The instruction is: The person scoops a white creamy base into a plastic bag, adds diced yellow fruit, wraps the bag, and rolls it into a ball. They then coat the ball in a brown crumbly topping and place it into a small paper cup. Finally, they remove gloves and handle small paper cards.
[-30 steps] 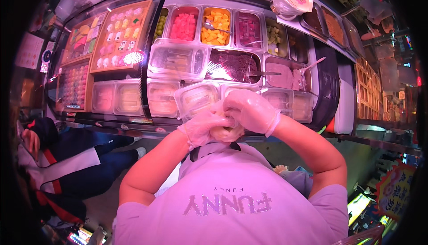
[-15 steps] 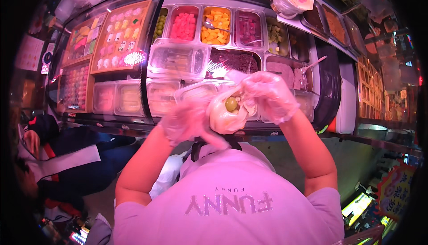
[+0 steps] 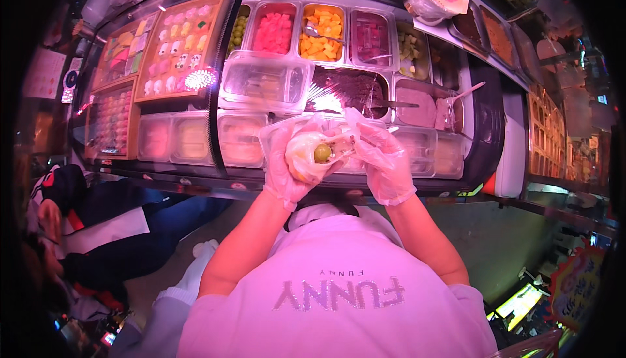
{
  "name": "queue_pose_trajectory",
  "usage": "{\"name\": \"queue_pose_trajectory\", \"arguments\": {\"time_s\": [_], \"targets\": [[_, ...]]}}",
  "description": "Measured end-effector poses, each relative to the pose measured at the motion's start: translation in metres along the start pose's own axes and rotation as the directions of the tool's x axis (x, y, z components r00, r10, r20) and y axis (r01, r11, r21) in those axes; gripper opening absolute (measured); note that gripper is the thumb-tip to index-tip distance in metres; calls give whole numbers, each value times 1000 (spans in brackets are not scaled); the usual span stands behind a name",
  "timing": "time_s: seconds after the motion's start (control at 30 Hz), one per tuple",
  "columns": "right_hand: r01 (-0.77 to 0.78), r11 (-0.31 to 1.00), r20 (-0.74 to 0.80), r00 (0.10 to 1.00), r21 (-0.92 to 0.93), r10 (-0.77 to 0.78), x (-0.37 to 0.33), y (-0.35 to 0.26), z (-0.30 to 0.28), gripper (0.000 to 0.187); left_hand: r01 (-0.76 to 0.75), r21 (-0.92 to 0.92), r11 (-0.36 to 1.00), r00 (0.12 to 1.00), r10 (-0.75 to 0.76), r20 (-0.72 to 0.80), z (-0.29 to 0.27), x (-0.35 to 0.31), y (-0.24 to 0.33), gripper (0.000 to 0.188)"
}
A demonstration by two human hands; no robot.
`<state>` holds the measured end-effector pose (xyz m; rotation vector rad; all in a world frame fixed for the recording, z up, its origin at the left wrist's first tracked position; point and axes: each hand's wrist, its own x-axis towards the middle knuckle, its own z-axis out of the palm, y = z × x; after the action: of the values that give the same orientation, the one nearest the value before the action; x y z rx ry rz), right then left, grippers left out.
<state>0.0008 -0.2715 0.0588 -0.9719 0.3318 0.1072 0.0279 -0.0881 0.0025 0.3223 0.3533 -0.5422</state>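
Observation:
My left hand (image 3: 280,174), in a clear plastic glove, cups a pale, soft, stretchy dough wrapper (image 3: 301,157) from its left side. A round green fruit like a grape (image 3: 322,153) shows in the wrapper's opening; whatever lies beneath is hidden. My right hand (image 3: 386,167), gloved likewise, pinches the wrapper's stretched right edge, its fingertips partly hidden by the glove's loose plastic. Both hands are over the front row of lidded tubs (image 3: 242,137). Beyond them lies a pan of dark, crumbly filling (image 3: 358,90) with a flat spatula (image 3: 399,104) across its right side.
Behind are pans of pink cubes (image 3: 272,33), orange fruit cubes (image 3: 323,42) with a spoon, and purple pieces (image 3: 370,40). A lidded clear box (image 3: 264,83) sits left of the dark filling. Trays of small shaped sweets (image 3: 179,48) stand left; another person (image 3: 98,234) is at lower left.
My left hand has come in under the wrapper and now cups it. The wrapper has shifted left, and my right hand has moved lower, drawing its edge out to the right.

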Motion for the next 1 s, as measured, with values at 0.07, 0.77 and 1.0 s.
{"name": "queue_pose_trajectory", "arguments": {"time_s": [0.07,0.77,1.0], "targets": [[30,996,26,999,-83,-28,-2,4,-6,37,134,-245,960,990,-140,-8,9,-3,9,58],[55,998,55,997,-23,-53,-18,-20,31,52,-89,250,964,994,70,84,59,4,20,81],[62,941,78,996,-331,-38,-24,-25,-6,54,165,-25,986,985,-163,63,23,34,-21,36]]}}
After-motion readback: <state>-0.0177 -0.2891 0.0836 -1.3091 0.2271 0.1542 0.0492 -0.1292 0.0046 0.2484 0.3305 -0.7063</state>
